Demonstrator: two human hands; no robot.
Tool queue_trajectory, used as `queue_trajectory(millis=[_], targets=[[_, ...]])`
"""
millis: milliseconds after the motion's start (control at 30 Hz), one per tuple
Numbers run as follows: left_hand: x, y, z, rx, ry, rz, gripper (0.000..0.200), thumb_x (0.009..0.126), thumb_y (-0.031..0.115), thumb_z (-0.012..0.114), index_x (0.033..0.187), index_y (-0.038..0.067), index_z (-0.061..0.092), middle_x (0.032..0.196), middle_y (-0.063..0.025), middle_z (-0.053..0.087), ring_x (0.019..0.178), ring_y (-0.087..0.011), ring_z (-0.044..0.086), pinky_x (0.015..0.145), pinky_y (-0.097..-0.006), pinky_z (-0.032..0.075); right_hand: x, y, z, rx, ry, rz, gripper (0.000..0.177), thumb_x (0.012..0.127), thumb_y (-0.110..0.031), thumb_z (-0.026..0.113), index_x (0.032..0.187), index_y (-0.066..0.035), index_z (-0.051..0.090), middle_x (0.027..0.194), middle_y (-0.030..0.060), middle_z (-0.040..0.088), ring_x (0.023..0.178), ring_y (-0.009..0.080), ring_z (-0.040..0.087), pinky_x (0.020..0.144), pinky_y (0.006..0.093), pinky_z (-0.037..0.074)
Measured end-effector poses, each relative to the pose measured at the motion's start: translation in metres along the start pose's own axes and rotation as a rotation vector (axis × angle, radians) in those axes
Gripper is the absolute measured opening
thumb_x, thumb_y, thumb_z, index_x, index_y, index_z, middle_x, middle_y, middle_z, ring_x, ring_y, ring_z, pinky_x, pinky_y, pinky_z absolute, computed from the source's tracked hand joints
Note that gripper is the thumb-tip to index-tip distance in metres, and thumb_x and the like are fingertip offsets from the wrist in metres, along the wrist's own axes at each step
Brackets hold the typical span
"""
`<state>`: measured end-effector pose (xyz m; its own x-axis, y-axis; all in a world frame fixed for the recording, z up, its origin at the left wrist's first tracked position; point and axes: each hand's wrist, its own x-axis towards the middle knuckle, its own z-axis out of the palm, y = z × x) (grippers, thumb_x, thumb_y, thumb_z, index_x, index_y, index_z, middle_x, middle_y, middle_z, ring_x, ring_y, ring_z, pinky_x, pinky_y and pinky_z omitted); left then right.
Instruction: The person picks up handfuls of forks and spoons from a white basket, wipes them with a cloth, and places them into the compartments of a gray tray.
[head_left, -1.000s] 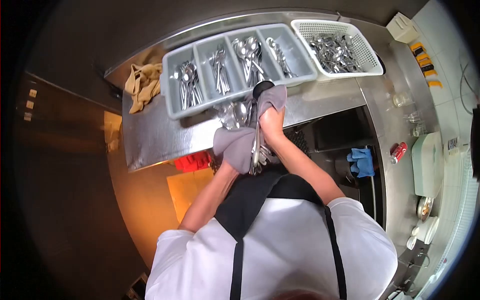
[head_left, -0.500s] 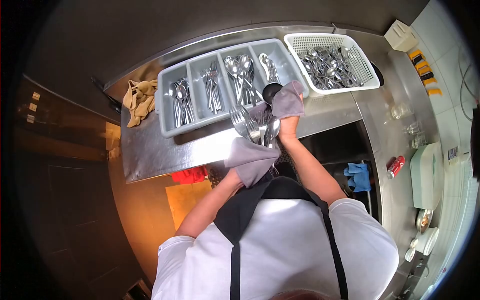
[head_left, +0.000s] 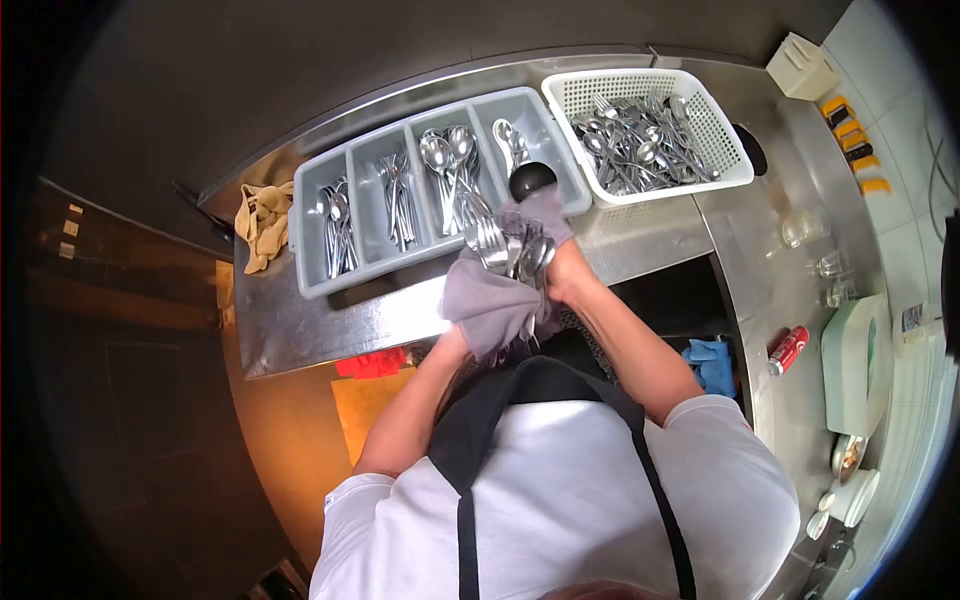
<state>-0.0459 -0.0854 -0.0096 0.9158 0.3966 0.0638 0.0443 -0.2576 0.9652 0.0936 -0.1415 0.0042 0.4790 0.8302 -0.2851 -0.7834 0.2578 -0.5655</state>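
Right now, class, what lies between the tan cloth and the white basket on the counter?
The head view shows it: between the tan cloth and white basket lies the grey four-compartment tray, with cutlery in it.

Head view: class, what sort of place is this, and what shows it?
Probably a commercial kitchen: there is a long metal counter, a divided grey tray of cutlery and a white basket heaped with more.
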Motion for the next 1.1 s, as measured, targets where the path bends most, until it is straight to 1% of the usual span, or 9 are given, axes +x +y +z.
queue_trajectory(millis=[67, 200, 400, 567, 633, 767, 833, 967, 1100], targets=[[0.008, 0.012, 0.003, 0.080, 0.150, 0.164, 0.010, 0.071, 0.007, 0.069, 0.065, 0.001, 0.064, 0.056, -0.0007, 0.058, 0.047, -0.0051, 0.051, 0.042, -0.0224, 0.041, 0.004, -0.008, -0.022, -0.712, -0.178, -0.326, 0.016, 0.092, -0.021, 0.050, 0.098, -0.007, 0.053, 0.094, 0.0009, 0.053, 0.091, 0.0127, 0.052, 0.082, 0.0313, 0.043], [0.010, 0.033, 0.016, -0.088, 0.174, -0.080, 0.008, 0.074, 0.008, 0.069, 0.070, 0.001, 0.066, 0.057, -0.0014, 0.060, 0.049, -0.0071, 0.054, 0.044, -0.0222, 0.044, 0.017, -0.010, -0.034, -0.235, 0.084, -0.197, 0.019, 0.095, -0.019, 0.046, 0.106, -0.006, 0.052, 0.098, 0.0019, 0.053, 0.095, 0.0117, 0.049, 0.084, 0.0300, 0.042], [0.017, -0.007, 0.018, -0.009, 0.239, 0.189, 0.008, 0.080, 0.004, 0.060, 0.085, 0.002, 0.066, 0.067, -0.0001, 0.061, 0.059, -0.0111, 0.058, 0.056, -0.0241, 0.046, 0.017, 0.002, -0.052, -0.163, 0.025, 0.060, 0.023, 0.095, -0.026, 0.046, 0.111, -0.009, 0.051, 0.099, 0.0022, 0.053, 0.093, 0.0116, 0.050, 0.080, 0.0287, 0.044], [-0.004, 0.001, 0.009, 0.853, 0.088, 0.343, 0.010, 0.081, 0.003, 0.055, 0.074, 0.003, 0.062, 0.067, -0.0044, 0.058, 0.061, -0.0111, 0.056, 0.056, -0.0252, 0.047, -0.008, -0.025, -0.046, -0.109, -0.136, 0.240, 0.026, 0.095, -0.026, 0.047, 0.106, -0.004, 0.054, 0.098, 0.0085, 0.061, 0.083, 0.0195, 0.061, 0.074, 0.0304, 0.051], [-0.012, 0.050, 0.003, 0.285, 0.005, -0.084, 0.011, 0.083, 0.003, 0.051, 0.076, 0.003, 0.060, 0.071, -0.0033, 0.057, 0.069, -0.0095, 0.057, 0.061, -0.0239, 0.047, -0.015, -0.021, -0.051, -0.144, -0.240, 0.260, 0.025, 0.094, -0.023, 0.048, 0.109, -0.003, 0.054, 0.100, 0.0094, 0.061, 0.086, 0.0193, 0.061, 0.076, 0.0315, 0.052], [-0.044, -0.057, 0.028, 0.049, 0.183, 0.172, 0.015, 0.080, 0.001, 0.055, 0.095, 0.001, 0.055, 0.075, -0.0019, 0.056, 0.072, -0.0081, 0.056, 0.060, -0.0218, 0.047, -0.037, -0.038, -0.020, -0.869, -0.419, 0.067, 0.033, 0.085, -0.012, 0.058, 0.115, -0.003, 0.052, 0.104, 0.0094, 0.061, 0.089, 0.0170, 0.061, 0.078, 0.0304, 0.050], [-0.038, -0.005, 0.034, -0.371, 0.377, -0.058, 0.005, 0.073, 0.003, 0.052, 0.070, 0.003, 0.056, 0.071, -0.0067, 0.054, 0.069, -0.0158, 0.053, 0.061, -0.0286, 0.042, -0.026, -0.015, -0.025, -1.153, -0.471, -0.186, 0.033, 0.080, -0.011, 0.060, 0.111, -0.003, 0.055, 0.099, 0.0096, 0.063, 0.088, 0.0159, 0.061, 0.078, 0.0291, 0.048], [-0.043, 0.028, 0.019, 0.005, 0.326, 0.278, 0.005, 0.072, 0.006, 0.055, 0.068, 0.003, 0.057, 0.067, -0.0068, 0.056, 0.061, -0.0195, 0.054, 0.053, -0.0320, 0.038, -0.033, -0.001, -0.020, -1.249, -0.485, -0.534, 0.024, 0.074, -0.010, 0.068, 0.096, 0.000, 0.062, 0.088, 0.0093, 0.067, 0.084, 0.0131, 0.063, 0.075, 0.0274, 0.048], [-0.069, 0.018, 0.012, 0.736, -0.012, 0.046, 0.004, 0.072, 0.007, 0.055, 0.070, 0.006, 0.058, 0.064, -0.0086, 0.053, 0.062, -0.0228, 0.055, 0.058, -0.0302, 0.043, -0.028, 0.009, -0.024, -0.988, -0.333, -0.471, 0.020, 0.073, -0.006, 0.069, 0.090, 0.000, 0.062, 0.081, 0.0034, 0.065, 0.075, 0.0097, 0.060, 0.069, 0.0251, 0.048]])
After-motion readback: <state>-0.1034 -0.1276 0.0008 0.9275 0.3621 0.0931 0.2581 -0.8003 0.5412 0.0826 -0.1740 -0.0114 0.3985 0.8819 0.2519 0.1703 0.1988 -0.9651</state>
